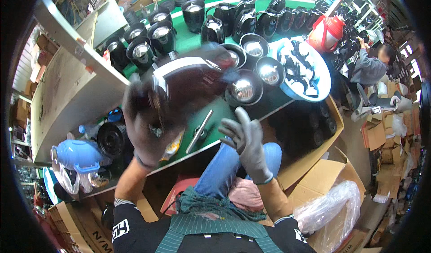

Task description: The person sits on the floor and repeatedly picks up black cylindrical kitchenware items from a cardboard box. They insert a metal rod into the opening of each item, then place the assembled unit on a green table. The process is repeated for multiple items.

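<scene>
1. Black glossy vessel (193, 80), blurred, aloft over the tabletop (187, 39) at 11 o'clock.
2. Left grip (150, 132) grasps its 8 o'clock side, presumably bearing weight.
3. Right grip (248, 143) released, 5 o'clock, likely kept spare.
4. Open cups (269, 73) upright, 3 o'clock, probably for reach.

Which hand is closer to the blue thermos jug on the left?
Left. The left hand is to the right of the blue thermos jug, not touching it; the right hand is farther right.
</scene>
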`<state>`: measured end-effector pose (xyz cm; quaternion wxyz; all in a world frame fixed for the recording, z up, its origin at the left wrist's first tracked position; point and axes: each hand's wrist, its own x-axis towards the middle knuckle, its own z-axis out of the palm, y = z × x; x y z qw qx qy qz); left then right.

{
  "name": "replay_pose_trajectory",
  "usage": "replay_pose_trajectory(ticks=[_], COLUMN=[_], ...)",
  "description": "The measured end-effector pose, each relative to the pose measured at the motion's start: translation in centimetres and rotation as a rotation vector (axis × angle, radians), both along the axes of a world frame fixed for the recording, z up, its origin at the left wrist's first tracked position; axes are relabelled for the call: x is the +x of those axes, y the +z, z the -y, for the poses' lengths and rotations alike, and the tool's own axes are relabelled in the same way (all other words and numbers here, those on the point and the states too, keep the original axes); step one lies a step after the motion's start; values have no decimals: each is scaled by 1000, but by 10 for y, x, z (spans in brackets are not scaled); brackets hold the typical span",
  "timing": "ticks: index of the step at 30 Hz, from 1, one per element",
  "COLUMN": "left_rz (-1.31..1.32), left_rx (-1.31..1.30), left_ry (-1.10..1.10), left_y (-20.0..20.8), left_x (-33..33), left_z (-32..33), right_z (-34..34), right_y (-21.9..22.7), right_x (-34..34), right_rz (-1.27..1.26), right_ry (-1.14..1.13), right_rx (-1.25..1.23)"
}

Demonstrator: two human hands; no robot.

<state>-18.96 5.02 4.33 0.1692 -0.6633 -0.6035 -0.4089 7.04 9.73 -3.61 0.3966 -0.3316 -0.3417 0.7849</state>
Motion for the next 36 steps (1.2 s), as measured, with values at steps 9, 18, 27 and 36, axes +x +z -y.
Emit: replay_pose_trajectory(ticks=[9, 18, 27, 36], left_rz=[-30, -102, -374, -400], left_rx=[-433, -225, -551, -20], left_ry=[82, 21, 191, 145], left_y=[-91, -85, -144, -19], left_x=[-139, -132, -203, -202], left_z=[-274, -372, -540, -425], right_z=[38, 44, 38, 37], right_y=[-94, -117, -118, -114], right_x=[71, 99, 104, 94], right_rz=[165, 205, -74, 193], right_ry=[159, 26, -2, 156], right_rx=[-108, -379, -590, -143])
